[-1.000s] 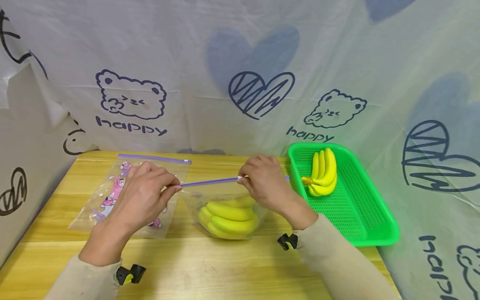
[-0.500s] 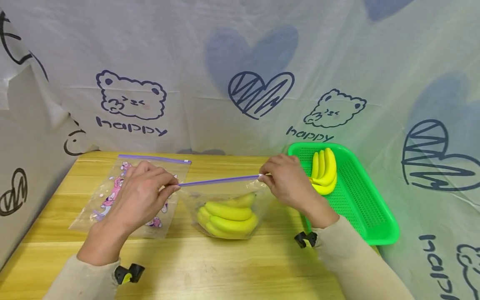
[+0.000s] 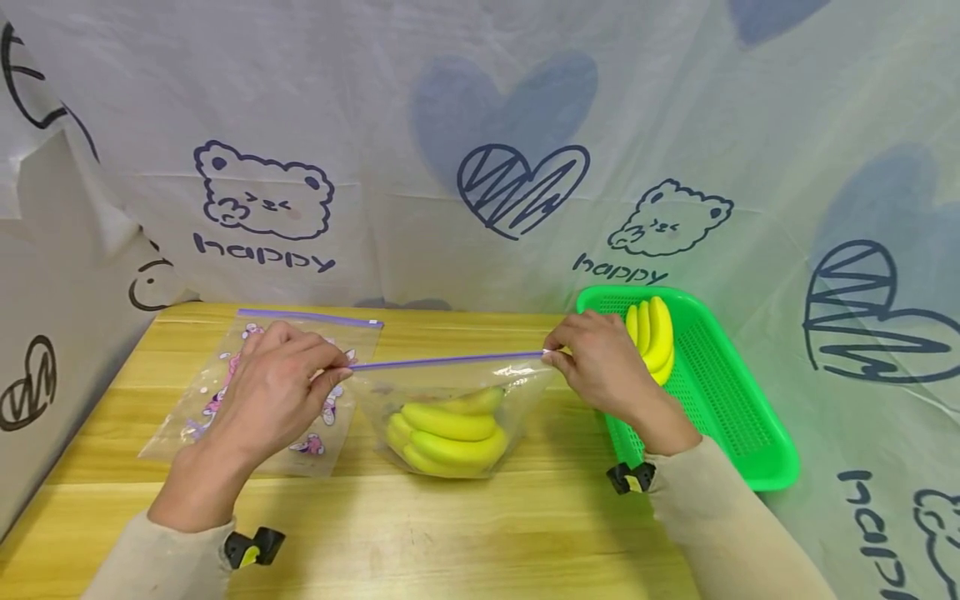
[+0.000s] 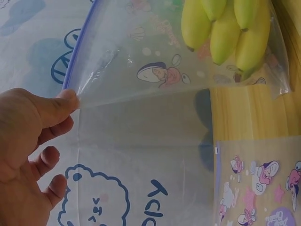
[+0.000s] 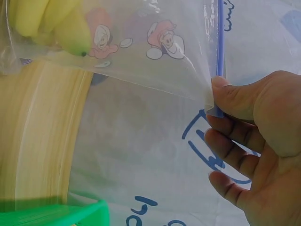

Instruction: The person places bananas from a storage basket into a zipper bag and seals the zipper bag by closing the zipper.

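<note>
Zip bag (image 3: 450, 385), head view: it is hanging from its purple strip (image 3: 450, 360) over the middle of the table (image 3: 450, 542), with bananas (image 3: 450, 437) lying in its base; whether that base is touching the table cannot be told. The left hand (image 3: 279, 390) and right hand (image 3: 602, 360) are pinching opposite ends of the strip; a flat printed bag (image 3: 198, 408) is lying towards the table's far left corner; a green basket (image 3: 727, 400), carrying another banana bunch (image 3: 660, 333), is occupying the far right corner.

Left wrist view: thumb and forefinger are meeting on the strip; the remaining fingers are curling loosely, holding nothing.

Right wrist view: thumb and forefinger are likewise gripping the strip's end; its tip is protruding below.

Handling, by judgement: the film is looking thin, limp and slippery; the bananas are probably concentrating weight low; the stiffer strip ends are offering the surest hold.
</note>
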Available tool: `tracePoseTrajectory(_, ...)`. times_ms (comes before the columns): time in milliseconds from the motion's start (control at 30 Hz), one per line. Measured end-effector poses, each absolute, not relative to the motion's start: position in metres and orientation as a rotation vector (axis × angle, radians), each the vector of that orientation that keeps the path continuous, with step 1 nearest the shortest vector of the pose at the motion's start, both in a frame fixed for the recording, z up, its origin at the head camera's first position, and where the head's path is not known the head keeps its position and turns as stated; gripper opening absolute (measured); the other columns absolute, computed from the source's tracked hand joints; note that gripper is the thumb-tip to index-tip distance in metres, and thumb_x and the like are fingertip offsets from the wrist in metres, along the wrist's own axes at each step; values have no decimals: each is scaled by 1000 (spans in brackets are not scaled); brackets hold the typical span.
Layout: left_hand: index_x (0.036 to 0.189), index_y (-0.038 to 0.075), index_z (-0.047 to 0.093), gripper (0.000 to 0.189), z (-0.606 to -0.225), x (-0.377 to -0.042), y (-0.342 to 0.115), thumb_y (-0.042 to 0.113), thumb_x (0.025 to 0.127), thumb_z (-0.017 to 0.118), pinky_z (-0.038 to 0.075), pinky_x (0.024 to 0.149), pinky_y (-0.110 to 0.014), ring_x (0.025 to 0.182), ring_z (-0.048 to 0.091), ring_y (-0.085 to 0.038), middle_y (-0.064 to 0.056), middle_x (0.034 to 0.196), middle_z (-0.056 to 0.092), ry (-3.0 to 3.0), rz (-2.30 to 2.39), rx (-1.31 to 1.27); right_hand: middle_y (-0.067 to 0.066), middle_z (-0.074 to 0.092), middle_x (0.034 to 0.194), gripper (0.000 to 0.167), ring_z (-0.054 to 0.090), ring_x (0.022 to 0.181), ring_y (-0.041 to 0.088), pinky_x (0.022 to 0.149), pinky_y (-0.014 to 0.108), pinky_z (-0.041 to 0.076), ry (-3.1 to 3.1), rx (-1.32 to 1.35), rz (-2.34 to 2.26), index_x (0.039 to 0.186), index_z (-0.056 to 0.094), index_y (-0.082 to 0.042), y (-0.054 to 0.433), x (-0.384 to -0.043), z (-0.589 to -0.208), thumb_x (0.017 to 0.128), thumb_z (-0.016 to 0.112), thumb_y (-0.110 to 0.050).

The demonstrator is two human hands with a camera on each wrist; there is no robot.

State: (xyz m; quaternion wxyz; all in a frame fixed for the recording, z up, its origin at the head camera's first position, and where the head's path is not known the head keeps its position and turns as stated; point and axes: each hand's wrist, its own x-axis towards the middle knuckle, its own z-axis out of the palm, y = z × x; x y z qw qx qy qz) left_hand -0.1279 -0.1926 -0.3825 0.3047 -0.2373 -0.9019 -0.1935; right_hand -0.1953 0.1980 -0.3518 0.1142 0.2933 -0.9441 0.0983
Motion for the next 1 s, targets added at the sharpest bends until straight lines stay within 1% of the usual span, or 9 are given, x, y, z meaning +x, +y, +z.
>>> tracePoseTrajectory(167, 91, 14, 78, 9, -381, -128, -192, 7, 87, 82, 39, 80, -45, 91, 57, -25, 1, 92, 77, -2396, -509, -609, 2, 74, 101, 13, 64, 99, 28, 96, 55, 46, -2774, 859, 298, 100, 78, -10, 200, -196, -354, 98, 76, -23)
tracePoseTrajectory(300, 91, 12, 77, 8, -382, -130, -190, 7, 87, 82, 40, 78, -44, 90, 56, -27, -1, 90, 76, -2389, -510, -597, 3, 73, 100, 13, 64, 98, 29, 96, 55, 48, -2789, 844, 327, 101, 78, -10, 202, -196, -356, 99, 75, -22)
tracePoseTrajectory(433, 91, 10, 76, 7, -384, -132, -187, 6, 88, 82, 41, 77, -43, 88, 55, -28, -3, 87, 74, -2379, -498, -579, 4, 72, 101, 14, 64, 102, 31, 111, 60, 43, -2811, 826, 372, 102, 76, -9, 202, -196, -356, 101, 72, -22)
tracePoseTrajectory(533, 92, 10, 76, 7, -385, -132, -187, 6, 89, 81, 40, 76, -44, 87, 54, -29, -3, 86, 72, -2376, -482, -566, 5, 71, 102, 15, 63, 102, 31, 116, 60, 39, -2818, 821, 386, 103, 75, -8, 201, -196, -355, 101, 71, -22)
tracePoseTrajectory(633, 92, 10, 75, 7, -385, -132, -188, 7, 89, 81, 39, 76, -45, 86, 54, -30, -2, 86, 70, -2372, -460, -568, 5, 70, 101, 15, 61, 98, 29, 108, 56, 45, -2811, 817, 390, 102, 73, -8, 200, -195, -353, 101, 71, -23)
tracePoseTrajectory(733, 92, 11, 75, 6, -384, -132, -188, 8, 89, 80, 39, 76, -46, 85, 54, -30, -2, 86, 68, -2367, -444, -569, 5, 69, 101, 15, 59, 97, 28, 101, 52, 47, -2800, 811, 403, 102, 72, -8, 200, -193, -351, 102, 71, -23)
tracePoseTrajectory(800, 92, 11, 76, 6, -384, -132, -189, 9, 89, 81, 39, 76, -46, 85, 55, -31, -3, 87, 69, -2365, -439, -565, 5, 69, 101, 16, 58, 97, 28, 103, 52, 46, -2798, 806, 420, 102, 71, -7, 199, -192, -350, 102, 70, -23)
tracePoseTrajectory(933, 92, 10, 77, 6, -383, -132, -190, 9, 88, 82, 39, 76, -46, 86, 55, -31, -4, 87, 68, -2375, -440, -546, 6, 69, 102, 16, 59, 99, 29, 114, 56, 40, -2802, 796, 448, 101, 70, -7, 197, -190, -347, 102, 69, -23)
tracePoseTrajectory(1000, 92, 10, 77, 6, -383, -132, -190, 9, 88, 82, 39, 76, -45, 85, 54, -31, -4, 86, 68, -2388, -444, -537, 6, 69, 103, 16, 59, 99, 29, 117, 56, 38, -2803, 791, 454, 101, 70, -7, 197, -190, -347, 102, 69, -23)
